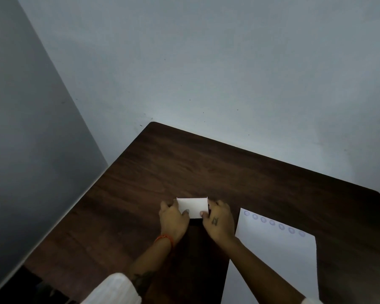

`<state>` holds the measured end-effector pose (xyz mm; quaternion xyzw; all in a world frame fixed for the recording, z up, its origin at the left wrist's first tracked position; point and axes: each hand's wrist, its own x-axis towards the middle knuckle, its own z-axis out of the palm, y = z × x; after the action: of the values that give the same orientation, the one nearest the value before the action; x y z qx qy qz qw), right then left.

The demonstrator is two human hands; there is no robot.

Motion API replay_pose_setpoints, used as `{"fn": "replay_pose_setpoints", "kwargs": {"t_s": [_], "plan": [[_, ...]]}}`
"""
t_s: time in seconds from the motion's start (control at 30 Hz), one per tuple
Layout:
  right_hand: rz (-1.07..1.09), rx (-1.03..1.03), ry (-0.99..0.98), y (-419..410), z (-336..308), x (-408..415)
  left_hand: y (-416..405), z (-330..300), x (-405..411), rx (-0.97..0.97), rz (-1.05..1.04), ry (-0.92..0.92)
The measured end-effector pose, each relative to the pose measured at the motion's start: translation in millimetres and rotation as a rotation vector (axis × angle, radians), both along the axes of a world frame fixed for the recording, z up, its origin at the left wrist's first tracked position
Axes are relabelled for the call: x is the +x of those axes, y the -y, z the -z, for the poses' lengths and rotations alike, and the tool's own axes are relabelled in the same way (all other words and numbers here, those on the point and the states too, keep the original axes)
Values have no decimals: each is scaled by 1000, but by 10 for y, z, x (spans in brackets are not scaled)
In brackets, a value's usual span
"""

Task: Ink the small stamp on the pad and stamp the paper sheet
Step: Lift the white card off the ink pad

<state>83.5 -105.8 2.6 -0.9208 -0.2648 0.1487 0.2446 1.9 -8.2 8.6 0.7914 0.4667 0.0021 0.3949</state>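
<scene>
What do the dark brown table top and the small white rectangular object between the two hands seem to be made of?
The dark brown table top looks like wood or a wood-pattern laminate with a matt finish: grain streaks run across it and it shows little glare. The small white rectangular object, gripped by the left hand and the right hand, looks matt and smooth, perhaps card or plastic; the picture leaves this open.

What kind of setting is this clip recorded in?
Probably a plain indoor room with a desk in a corner: a dark wood-grain table stands against bare pale walls, and a paper sheet with a row of round stamp marks lies on it.
</scene>
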Motion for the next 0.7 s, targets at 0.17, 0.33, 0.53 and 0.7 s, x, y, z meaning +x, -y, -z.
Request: {"fn": "replay_pose_setpoints", "kwargs": {"t_s": [0.17,0.33,0.53,0.7], "plan": [[-35,113,51,-48,-168,-133,-20,-148,-229,49,-30,86],[-134,157,-29,-74,-120,-501,18,-78,-718,59,-118,103],[-211,81,-208,-76,92,-861,92,132,-1113,27,-158,0],[-247,-13,-234,-63,165,-915,92,195,-1168,66,-117,-28]]}}
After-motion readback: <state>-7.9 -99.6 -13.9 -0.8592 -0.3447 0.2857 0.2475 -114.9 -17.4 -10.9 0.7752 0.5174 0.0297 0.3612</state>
